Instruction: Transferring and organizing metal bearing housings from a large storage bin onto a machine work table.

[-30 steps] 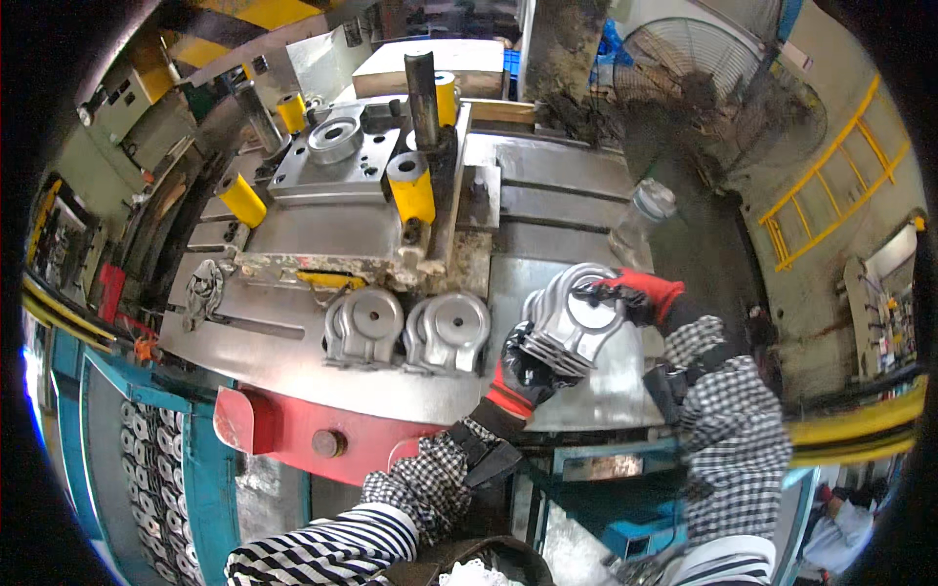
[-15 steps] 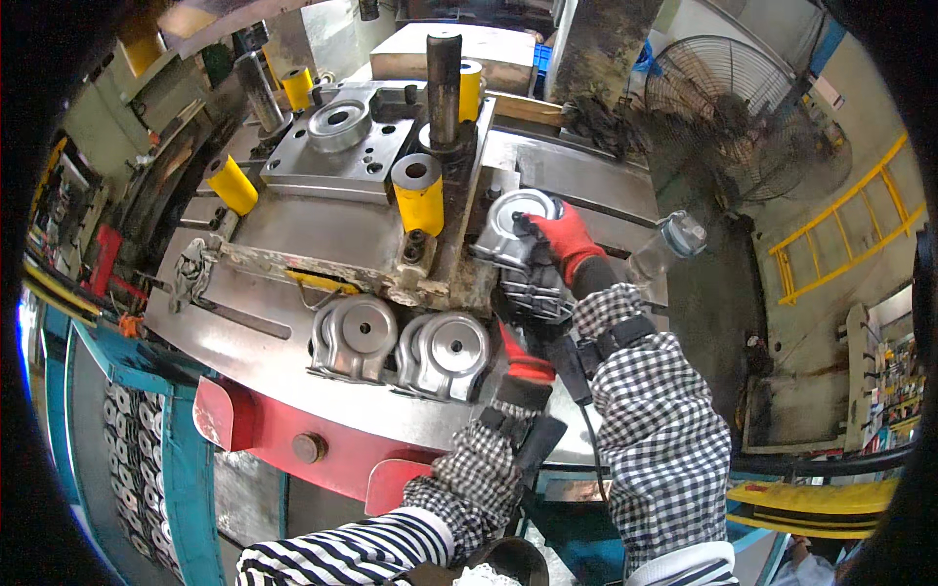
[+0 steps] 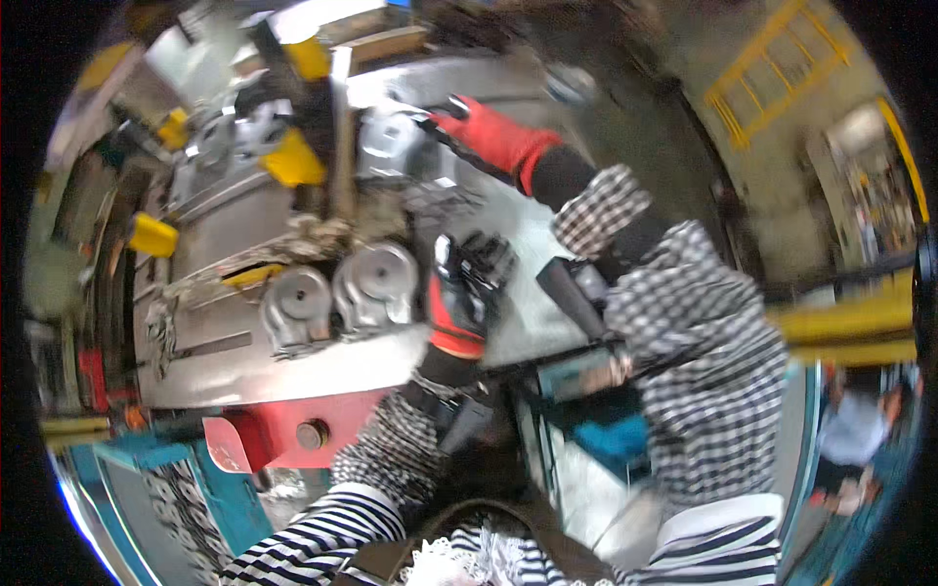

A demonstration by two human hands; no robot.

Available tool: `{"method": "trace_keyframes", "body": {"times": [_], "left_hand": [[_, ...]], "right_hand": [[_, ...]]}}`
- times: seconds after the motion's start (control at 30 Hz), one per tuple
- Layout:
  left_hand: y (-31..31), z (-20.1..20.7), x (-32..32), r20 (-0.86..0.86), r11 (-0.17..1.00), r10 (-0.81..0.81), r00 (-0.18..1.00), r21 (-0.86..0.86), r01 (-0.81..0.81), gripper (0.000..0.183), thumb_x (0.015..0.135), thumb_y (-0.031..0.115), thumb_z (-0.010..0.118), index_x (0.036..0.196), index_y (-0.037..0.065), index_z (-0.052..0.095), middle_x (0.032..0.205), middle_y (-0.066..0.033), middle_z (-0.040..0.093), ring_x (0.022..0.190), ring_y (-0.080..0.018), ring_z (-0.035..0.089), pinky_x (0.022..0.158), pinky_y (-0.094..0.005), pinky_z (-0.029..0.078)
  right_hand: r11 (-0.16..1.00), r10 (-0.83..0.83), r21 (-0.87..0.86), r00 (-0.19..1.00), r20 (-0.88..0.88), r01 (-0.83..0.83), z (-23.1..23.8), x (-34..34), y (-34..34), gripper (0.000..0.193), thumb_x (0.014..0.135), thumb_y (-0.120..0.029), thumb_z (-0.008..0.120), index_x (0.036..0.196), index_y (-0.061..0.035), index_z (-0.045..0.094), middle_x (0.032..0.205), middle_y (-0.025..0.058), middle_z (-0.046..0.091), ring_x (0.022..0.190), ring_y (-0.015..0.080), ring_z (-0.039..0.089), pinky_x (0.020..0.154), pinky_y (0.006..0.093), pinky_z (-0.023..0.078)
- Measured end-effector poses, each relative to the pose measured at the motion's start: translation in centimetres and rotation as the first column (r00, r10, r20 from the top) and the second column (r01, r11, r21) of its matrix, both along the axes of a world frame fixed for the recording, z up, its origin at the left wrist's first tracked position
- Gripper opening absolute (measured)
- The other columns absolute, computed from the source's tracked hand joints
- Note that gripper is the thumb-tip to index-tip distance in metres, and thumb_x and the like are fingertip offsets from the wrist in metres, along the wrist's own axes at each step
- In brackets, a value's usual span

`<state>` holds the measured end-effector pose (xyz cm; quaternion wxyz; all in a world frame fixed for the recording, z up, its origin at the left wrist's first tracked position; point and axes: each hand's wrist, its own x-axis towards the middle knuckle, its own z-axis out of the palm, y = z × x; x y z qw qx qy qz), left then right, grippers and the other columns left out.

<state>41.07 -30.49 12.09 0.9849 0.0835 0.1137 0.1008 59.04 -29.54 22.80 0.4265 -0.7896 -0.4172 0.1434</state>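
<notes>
My right hand [image 3: 493, 139], in a red and black glove, reaches to a silver round-topped metal casting [image 3: 389, 142] beside the die block. Its fingers are at the casting's upper right edge; blur hides whether they grip it. Below that casting lies a stack of ribbed grey metal parts [image 3: 440, 203]. My left hand [image 3: 464, 293], gloved alike, is lower and nearer me, its thumb and dark fingers apart, with nothing clear between them. To its left two groups of similar castings stand at the table edge, one casting [image 3: 381, 278] close to the hand and another casting [image 3: 298, 305] farther left.
The die block [image 3: 239, 220] with yellow cylinders [image 3: 293, 158] rises at the left on the metal table [image 3: 381, 366]. A red guard plate [image 3: 278, 430] runs along its front edge. A clear container [image 3: 569, 83] stands at the far right. At the lower right a person [image 3: 855, 430] is visible.
The view has swung right and is blurred, so the table appears shifted left. My left hand has drawn back from the ribbed stack, while my right hand remains by the upper casting.
</notes>
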Motion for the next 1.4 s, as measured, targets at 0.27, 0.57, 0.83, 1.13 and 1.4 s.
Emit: {"method": "trace_keyframes", "body": {"times": [0.27, 0.57, 0.83, 1.13, 1.4], "left_hand": [[-3.3, 5.8, -7.1, 0.117, 0.771, -0.579, 0.807, 0.401, 0.495, 0.047, 0.086, 0.046, 0.035, 0.076, 0.004, 0.053, 0.065, -0.0103, 0.054, 0.047, -0.021, 0.049, 0.049, -0.0336, 0.043], [-27.8, 1.8, -15.4, -0.252, -0.123, -0.935, 0.25, 0.89, 0.439, 0.029, 0.084, 0.016, 0.048, 0.106, -0.002, 0.052, 0.091, -0.0098, 0.058, 0.087, -0.024, 0.057, 0.079, -0.0345, 0.044], [-40.7, -19.0, -16.2, -0.733, -0.053, -0.672, 0.106, 0.19, 0.98, 0.041, 0.084, 0.039, 0.046, 0.113, 0.01, 0.047, 0.104, -0.0082, 0.055, 0.094, -0.0204, 0.054, 0.075, -0.0335, 0.044], [-52.1, -24.0, -15.1, -0.476, 0.269, -0.813, 0.335, 0.203, 0.941, 0.038, 0.086, 0.031, 0.047, 0.112, 0.005, 0.05, 0.103, -0.0081, 0.057, 0.091, -0.0202, 0.057, 0.077, -0.0317, 0.046], [-63.5, -21.0, -18.1, -0.45, -0.209, -0.739, 0.502, 0.861, 0.464, 0.051, 0.079, 0.03, 0.059, 0.116, 0.002, 0.039, 0.104, -0.0118, 0.055, 0.093, -0.0226, 0.054, 0.078, -0.033, 0.043]], "right_hand": [[0.755, -0.514, 0.231, 0.773, -0.371, 0.613, 17.8, -21.5, -40.7, 0.038, 0.086, -0.017, 0.043, 0.118, 0.0045, 0.042, 0.105, 0.0158, 0.056, 0.09, 0.0206, 0.057, 0.075, 0.0274, 0.044], [0.199, -0.979, -0.343, 0.17, -0.111, 0.918, 0.9, -42.0, -70.1, 0.033, 0.077, -0.032, 0.06, 0.094, -0.003, 0.058, 0.079, 0.0057, 0.059, 0.068, 0.011, 0.052, 0.059, 0.0275, 0.043], [0.098, -0.907, -0.418, -0.092, -0.411, 0.903, -21.3, -48.5, -70.1, 0.077, 0.064, -0.038, 0.071, 0.121, 0.0035, 0.037, 0.106, 0.0183, 0.049, 0.069, 0.019, 0.055, 0.059, 0.0297, 0.047], [-0.31, -0.872, -0.183, -0.356, -0.336, 0.933, -34.5, -45.4, -73.0, 0.071, 0.067, -0.042, 0.066, 0.123, -0.0069, 0.04, 0.117, 0.0227, 0.043, 0.109, 0.0363, 0.041, 0.089, 0.0394, 0.037], [-0.295, -0.897, -0.291, -0.369, -0.244, 0.91, -38.7, -48.8, -74.1, 0.068, 0.069, -0.045, 0.062, 0.126, -0.0166, 0.039, 0.116, 0.0267, 0.041, 0.108, 0.0396, 0.04, 0.092, 0.0427, 0.032]]}}
